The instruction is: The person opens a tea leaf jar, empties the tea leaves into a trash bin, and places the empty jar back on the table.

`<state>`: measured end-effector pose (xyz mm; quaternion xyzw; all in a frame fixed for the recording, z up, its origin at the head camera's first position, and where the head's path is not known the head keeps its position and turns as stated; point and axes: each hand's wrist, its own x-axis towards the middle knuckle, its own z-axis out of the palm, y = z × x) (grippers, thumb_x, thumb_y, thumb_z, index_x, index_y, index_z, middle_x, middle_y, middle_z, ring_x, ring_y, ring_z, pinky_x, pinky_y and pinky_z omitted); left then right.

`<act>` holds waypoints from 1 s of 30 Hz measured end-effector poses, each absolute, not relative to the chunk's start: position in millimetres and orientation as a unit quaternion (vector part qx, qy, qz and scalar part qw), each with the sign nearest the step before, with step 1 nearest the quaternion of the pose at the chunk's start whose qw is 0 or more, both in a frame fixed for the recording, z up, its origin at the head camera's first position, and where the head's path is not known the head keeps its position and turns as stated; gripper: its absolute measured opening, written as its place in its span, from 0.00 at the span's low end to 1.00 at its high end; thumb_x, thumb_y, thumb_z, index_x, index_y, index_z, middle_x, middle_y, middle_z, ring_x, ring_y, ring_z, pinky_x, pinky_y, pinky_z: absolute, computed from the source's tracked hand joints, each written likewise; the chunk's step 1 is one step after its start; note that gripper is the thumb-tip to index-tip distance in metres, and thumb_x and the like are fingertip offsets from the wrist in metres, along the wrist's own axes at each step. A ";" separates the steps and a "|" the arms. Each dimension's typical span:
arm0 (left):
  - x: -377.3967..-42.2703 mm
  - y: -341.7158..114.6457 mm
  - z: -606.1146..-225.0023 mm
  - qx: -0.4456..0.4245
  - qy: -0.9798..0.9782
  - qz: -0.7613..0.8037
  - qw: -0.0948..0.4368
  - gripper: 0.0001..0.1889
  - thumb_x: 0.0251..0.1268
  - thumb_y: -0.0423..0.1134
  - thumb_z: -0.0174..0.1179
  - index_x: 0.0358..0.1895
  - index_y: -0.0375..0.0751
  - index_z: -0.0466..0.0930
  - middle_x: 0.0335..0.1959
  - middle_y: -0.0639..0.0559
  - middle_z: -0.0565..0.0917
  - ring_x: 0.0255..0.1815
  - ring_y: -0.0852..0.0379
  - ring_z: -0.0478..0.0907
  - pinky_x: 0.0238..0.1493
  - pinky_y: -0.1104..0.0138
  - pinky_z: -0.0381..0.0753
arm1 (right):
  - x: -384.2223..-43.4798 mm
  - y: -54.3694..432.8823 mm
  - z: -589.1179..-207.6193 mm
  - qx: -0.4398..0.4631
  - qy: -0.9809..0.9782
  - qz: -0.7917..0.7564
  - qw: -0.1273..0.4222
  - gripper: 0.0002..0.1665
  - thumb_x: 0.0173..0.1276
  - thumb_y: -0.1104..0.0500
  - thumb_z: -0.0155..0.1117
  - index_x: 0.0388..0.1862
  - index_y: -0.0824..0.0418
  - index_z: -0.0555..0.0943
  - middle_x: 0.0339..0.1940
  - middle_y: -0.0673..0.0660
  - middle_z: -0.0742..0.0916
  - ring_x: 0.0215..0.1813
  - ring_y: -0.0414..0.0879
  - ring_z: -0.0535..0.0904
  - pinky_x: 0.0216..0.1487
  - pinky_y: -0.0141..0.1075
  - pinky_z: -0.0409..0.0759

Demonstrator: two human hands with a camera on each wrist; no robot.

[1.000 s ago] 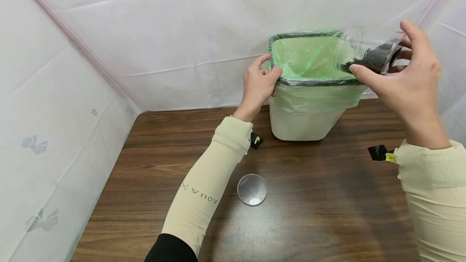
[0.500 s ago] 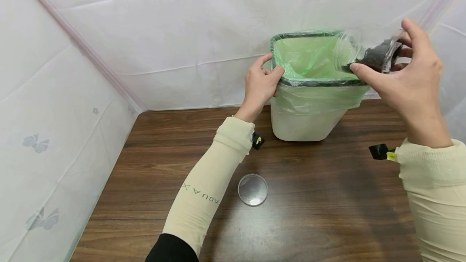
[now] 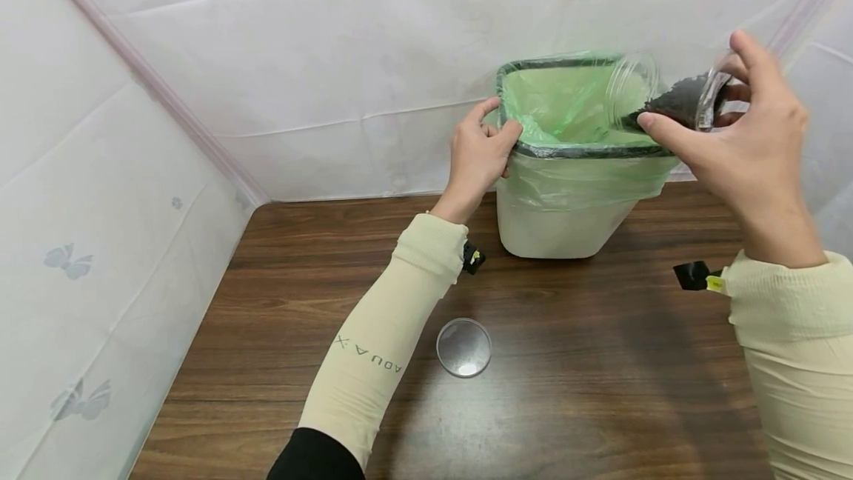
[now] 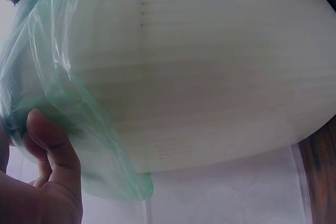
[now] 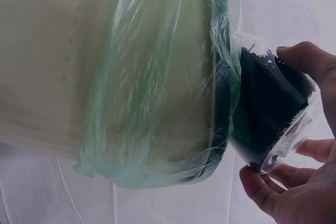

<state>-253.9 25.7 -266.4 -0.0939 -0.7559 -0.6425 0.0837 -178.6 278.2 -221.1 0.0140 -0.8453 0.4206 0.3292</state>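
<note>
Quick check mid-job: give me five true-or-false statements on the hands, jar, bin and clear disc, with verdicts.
1. The right hand holds the jar tipped, its mouth over the bin. True.
2. The jar is empty. False: dark material lies inside it.
3. The left hand lies flat on the table. False: it grips the bin at its rim.
4. A green bag lines the bin. True.
5. The clear disc covers the jar's mouth. False: it lies on the table.
</note>
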 end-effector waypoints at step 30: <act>-253.9 27.1 -265.4 -0.103 -0.764 -0.632 0.085 0.28 0.69 0.38 0.57 0.72 0.48 0.70 0.11 0.55 0.67 0.13 0.43 0.73 0.22 0.62 0.79 | -189.5 263.3 -211.4 0.039 -0.847 0.415 0.330 0.37 0.49 0.54 0.84 0.58 0.41 0.77 0.52 0.45 0.79 0.45 0.36 0.74 0.37 0.26 0.69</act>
